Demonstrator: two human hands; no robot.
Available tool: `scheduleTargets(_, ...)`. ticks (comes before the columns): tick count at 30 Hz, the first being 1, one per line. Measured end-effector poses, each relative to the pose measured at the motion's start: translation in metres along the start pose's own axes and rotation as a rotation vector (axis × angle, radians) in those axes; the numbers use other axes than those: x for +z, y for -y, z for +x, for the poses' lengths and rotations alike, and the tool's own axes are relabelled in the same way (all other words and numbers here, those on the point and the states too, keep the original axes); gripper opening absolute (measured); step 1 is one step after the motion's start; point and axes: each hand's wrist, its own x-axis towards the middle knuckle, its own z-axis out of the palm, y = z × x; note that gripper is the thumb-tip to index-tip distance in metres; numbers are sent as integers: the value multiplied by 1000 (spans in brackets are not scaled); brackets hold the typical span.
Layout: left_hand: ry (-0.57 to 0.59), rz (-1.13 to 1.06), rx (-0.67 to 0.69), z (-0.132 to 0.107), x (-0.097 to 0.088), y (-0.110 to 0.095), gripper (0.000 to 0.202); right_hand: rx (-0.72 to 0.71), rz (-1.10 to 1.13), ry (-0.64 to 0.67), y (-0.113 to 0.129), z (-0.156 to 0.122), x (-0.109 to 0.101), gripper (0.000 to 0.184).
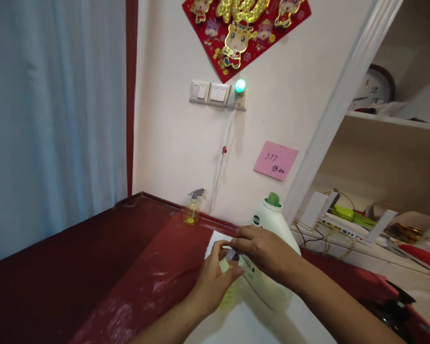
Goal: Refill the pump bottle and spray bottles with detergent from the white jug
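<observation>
My left hand (215,277) is curled around the upper part of a yellowish see-through spray bottle (230,297) that stands on a white sheet. Its grey spray head (232,254) shows between my hands. From above, my right hand (258,248) has its fingers closed on that head, and they hide most of it. Right behind my right hand stands a large pale green jug (284,231), its neck uncapped, with a green spout piece (273,199) in it. Another spray bottle (191,213), clear yellow with a grey trigger, stands farther back against the wall.
A dark red tabletop (57,277) is partly covered by a shiny red plastic sheet (143,282). A white cable (220,167) hangs from the socket behind. On the right, shelves hold a white router (313,210) and loose wires. Black glossy items (390,310) lie at lower right.
</observation>
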Motion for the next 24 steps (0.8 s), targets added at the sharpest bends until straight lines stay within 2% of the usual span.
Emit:
scheduleTargets(3, -121, 44, -59, 3, 6, 0, 35, 12, -8, -1, 2, -1, 1, 18)
scheduleTargets(6, -139, 92, -51, 7, 7, 3, 26, 17, -7, -15, 3, -1, 3, 19)
scheduleTargets(8, -87, 76, 0, 8, 3, 5, 21, 16, 3, -32, 2, -2, 5, 20)
scheduleTargets(10, -6, 58, 34, 7, -4, 4, 24, 11, 17, -47, 1, -3, 7, 22)
scheduleTargets(13, 99, 48, 14, 6, -13, -2, 33, 13, 34, -69, 2, -5, 9, 24)
scheduleTargets(15, 112, 43, 6, 6, -14, -7, 34, 18, 43, -77, 2, -6, 9, 23)
scheduleTargets(18, 28, 79, -11, 11, -6, -10, 44, 22, 58, -78, 4, -6, 7, 25)
scheduleTargets(21, -83, 164, -69, 18, 2, -8, 42, 36, 55, -76, 6, -6, 5, 25)
scheduleTargets(24, -69, 169, -66, 22, 2, -5, 35, 51, 45, -76, 6, -6, 6, 21)
